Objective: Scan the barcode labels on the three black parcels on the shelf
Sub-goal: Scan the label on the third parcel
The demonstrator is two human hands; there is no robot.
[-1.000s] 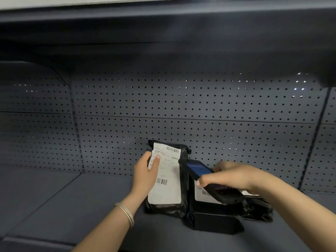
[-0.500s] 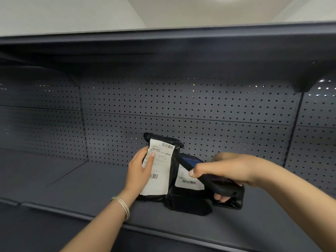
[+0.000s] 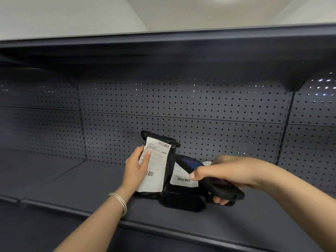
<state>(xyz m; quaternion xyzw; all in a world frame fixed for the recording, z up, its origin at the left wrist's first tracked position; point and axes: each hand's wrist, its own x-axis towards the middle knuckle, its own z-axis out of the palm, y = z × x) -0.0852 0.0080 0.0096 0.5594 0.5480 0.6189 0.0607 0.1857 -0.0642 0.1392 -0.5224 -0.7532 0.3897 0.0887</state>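
A black parcel (image 3: 168,174) with a long white barcode label (image 3: 156,166) stands upright on the dark shelf (image 3: 87,190). My left hand (image 3: 137,165) holds its left edge, thumb on the label. To its right lies a second black parcel (image 3: 183,199) with a white barcode label (image 3: 181,177) on top. My right hand (image 3: 227,171) grips a black handheld scanner (image 3: 209,179), its head pointing left at the upright parcel. A corner of another white label (image 3: 207,163) shows behind the scanner; the third parcel is hidden.
A perforated dark back panel (image 3: 181,110) closes the bay, and an upper shelf (image 3: 163,51) hangs overhead. The shelf's front lip (image 3: 163,228) runs below my forearms. A bangle (image 3: 120,200) circles my left wrist.
The view has tilted upward, showing ceiling above the top shelf. My left hand tipped the upright parcel slightly; the scanner rose and drew closer to it, over the flat parcel.
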